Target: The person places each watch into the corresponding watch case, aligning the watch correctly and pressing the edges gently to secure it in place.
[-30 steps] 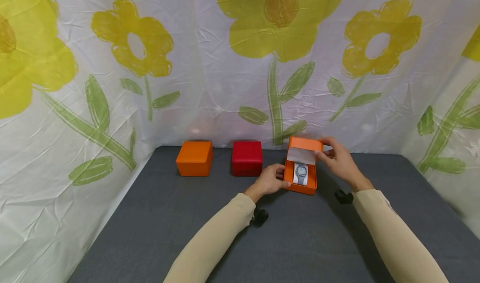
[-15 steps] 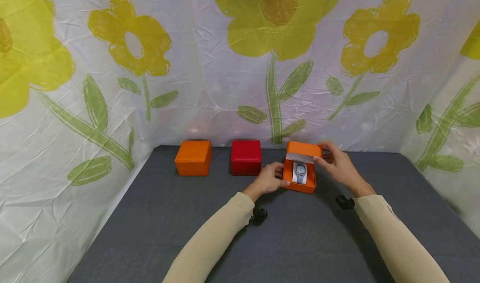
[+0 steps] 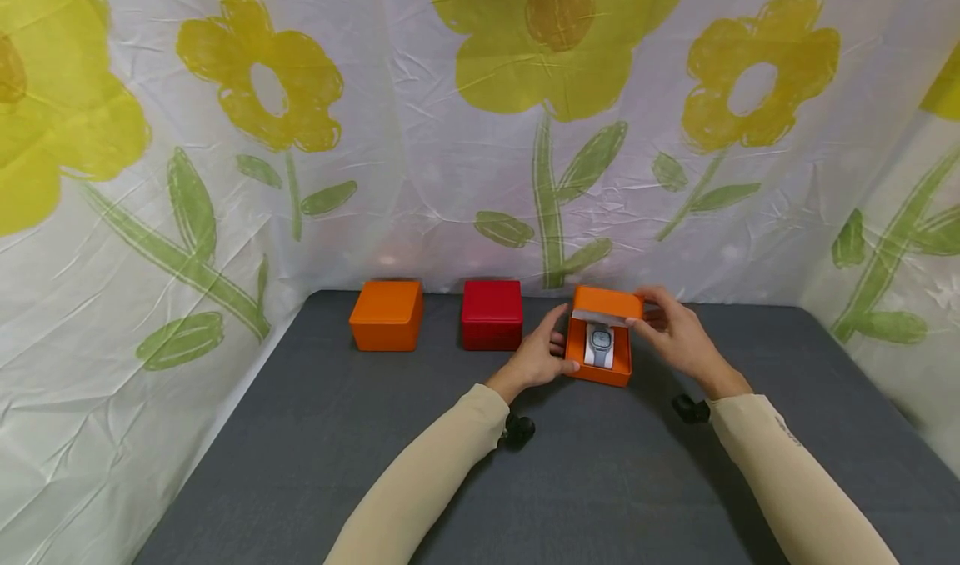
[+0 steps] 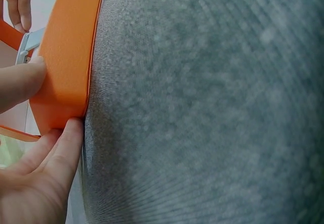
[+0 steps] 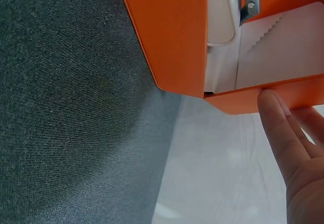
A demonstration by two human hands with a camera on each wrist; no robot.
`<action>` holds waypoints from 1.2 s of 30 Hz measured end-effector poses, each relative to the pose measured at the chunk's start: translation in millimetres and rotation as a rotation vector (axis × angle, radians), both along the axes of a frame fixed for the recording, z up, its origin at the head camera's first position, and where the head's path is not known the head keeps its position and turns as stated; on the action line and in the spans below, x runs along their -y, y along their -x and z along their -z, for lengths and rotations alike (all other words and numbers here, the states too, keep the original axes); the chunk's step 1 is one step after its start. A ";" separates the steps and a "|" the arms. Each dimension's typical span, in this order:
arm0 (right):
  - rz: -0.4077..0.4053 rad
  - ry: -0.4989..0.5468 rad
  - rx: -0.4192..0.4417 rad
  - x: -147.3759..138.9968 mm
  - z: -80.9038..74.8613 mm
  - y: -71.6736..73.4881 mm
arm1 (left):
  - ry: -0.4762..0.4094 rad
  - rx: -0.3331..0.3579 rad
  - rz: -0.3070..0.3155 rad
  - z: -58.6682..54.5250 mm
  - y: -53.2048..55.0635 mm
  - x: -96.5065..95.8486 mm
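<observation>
An orange watch box stands on the dark table, its hinged lid partly raised. Inside, a grey watch is wrapped round a white cushion. My left hand holds the base at its left side: in the left wrist view the thumb is at the front rim and other fingertips touch the side wall; one finger is lifted away. My right hand grips the right edge of the lid; the right wrist view has fingers against the lid's side. Some right fingertips are hidden behind it.
To the left along the table's back stand a closed red box and a closed orange box. A flower-printed curtain hangs right behind the table.
The lid has come down partway with the right hand, mostly in the first half second. The left hand has lifted a finger off the box since half a second ago.
</observation>
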State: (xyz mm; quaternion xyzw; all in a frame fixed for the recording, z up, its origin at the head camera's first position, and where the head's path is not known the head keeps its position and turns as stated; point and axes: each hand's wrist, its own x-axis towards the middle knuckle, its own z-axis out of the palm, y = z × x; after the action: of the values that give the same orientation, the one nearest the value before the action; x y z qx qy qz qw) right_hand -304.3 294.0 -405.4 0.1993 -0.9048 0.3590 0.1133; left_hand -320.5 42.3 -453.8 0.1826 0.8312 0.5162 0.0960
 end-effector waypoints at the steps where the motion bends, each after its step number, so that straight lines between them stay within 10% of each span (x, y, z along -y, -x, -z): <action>1: -0.003 -0.003 -0.005 0.0 0.2 -0.4 | 0.000 -0.003 0.000 0.1 -0.1 -0.2; 23: -0.070 -0.091 -0.059 -0.5 5.2 -15.9 | 0.026 -0.066 -0.016 2.4 -2.9 -2.8; 36: -0.129 -0.223 -0.301 5.9 26.9 -25.2 | 0.046 -0.038 -0.043 0.0 -4.3 -1.7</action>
State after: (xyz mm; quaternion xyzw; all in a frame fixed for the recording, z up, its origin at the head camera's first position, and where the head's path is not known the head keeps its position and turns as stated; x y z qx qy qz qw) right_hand -279.2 288.1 -432.4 0.3194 -0.8972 0.2293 0.2012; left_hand -316.2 44.0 -453.8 0.1721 0.8483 0.4954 0.0735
